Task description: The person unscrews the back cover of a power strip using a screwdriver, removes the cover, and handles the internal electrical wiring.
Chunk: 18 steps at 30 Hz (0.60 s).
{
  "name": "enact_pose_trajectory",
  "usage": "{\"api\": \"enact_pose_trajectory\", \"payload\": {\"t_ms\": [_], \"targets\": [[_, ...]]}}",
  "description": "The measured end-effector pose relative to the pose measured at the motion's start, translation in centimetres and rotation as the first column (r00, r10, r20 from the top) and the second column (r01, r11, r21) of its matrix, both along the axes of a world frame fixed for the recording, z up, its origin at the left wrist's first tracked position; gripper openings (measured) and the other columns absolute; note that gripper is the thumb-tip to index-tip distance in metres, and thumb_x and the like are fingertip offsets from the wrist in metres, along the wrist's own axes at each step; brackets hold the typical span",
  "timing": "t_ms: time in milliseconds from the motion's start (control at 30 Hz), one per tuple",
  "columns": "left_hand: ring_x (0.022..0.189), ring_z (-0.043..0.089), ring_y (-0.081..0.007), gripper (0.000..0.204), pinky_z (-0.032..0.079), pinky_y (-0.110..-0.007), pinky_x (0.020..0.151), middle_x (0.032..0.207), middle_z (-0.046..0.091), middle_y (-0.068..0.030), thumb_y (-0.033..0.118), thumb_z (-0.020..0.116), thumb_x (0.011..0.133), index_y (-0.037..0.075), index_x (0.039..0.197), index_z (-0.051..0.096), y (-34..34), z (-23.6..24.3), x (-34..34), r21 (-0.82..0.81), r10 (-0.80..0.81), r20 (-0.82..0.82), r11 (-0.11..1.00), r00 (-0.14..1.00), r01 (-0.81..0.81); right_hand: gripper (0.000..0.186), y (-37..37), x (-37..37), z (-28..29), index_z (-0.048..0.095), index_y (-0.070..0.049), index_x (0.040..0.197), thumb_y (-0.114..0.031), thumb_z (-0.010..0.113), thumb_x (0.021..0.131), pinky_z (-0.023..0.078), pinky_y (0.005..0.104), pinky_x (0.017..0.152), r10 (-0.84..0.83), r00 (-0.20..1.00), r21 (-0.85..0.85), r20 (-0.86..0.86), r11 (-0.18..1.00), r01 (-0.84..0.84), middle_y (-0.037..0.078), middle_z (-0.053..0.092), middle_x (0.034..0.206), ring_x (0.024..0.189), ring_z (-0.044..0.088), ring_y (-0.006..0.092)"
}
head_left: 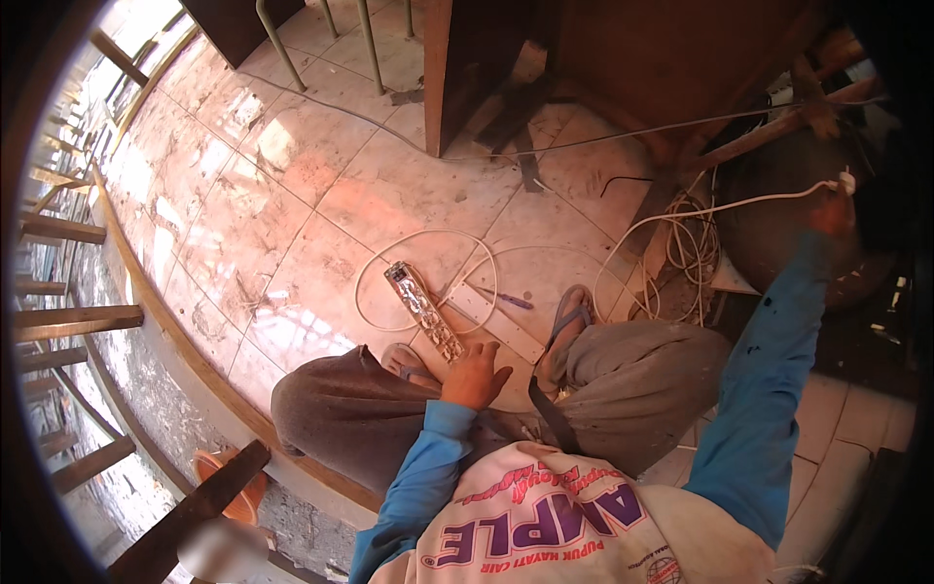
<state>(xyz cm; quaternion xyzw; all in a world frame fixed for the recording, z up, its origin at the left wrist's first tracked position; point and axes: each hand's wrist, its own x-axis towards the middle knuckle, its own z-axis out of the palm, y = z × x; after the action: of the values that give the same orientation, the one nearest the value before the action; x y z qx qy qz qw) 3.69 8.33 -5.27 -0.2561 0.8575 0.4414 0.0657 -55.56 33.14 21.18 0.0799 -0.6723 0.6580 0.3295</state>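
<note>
My left hand (472, 375) is open just below an opened power strip (418, 304), whose silvery insides show, lying on the floor between my feet. A white casing piece (498, 323) and a small dark tool (516, 300) lie beside the strip, with white cable (365, 263) looped around. At the upper right, my right hand (830, 212) is reached out and closed on a white plug (843, 182), from which a cable runs left. Its fingertips are partly in shadow.
A coil of cords (686, 224) lies by a large dark rounded object (769, 243). A wooden panel (438, 78), metal legs (375, 54) and a loose grey cord (379, 125) are beyond. Wooden railing (78, 321) runs along the left, with an orange pot (248, 487) behind it.
</note>
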Motion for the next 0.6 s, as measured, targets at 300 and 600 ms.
{"api": "enact_pose_trajectory", "payload": {"t_ms": [300,600], "targets": [[0.104,0.062,-0.0432,0.052,0.052,-0.052,0.085,0.119,0.06,-0.0216,0.033,0.071,0.088,0.006,0.128,0.054,-0.2,0.0,-0.8,-0.014,-0.012,0.023,1.0,1.0,0.013,0.029,5.7,-1.6,14.2,0.073,-0.002,0.112,-0.015,0.074,0.086,0.058,0.0339,0.079,-0.043,0.985,0.074,-0.167,0.996,0.056,0.007,0.072,0.102,0.091,0.07,0.0194],[0.105,0.063,-0.0409,0.052,0.052,-0.049,0.083,0.114,0.063,-0.0226,0.029,0.075,0.085,0.006,0.127,0.053,0.8,-1.5,-2.8,0.052,-0.084,-0.14,0.994,0.987,0.092,0.044,6.4,-4.7,29.5,0.075,-0.005,0.11,-0.036,0.082,0.08,0.055,0.0345,0.081,-0.261,0.819,0.226,-0.512,0.878,0.421,0.009,0.076,0.097,0.088,0.071,0.019]]}}
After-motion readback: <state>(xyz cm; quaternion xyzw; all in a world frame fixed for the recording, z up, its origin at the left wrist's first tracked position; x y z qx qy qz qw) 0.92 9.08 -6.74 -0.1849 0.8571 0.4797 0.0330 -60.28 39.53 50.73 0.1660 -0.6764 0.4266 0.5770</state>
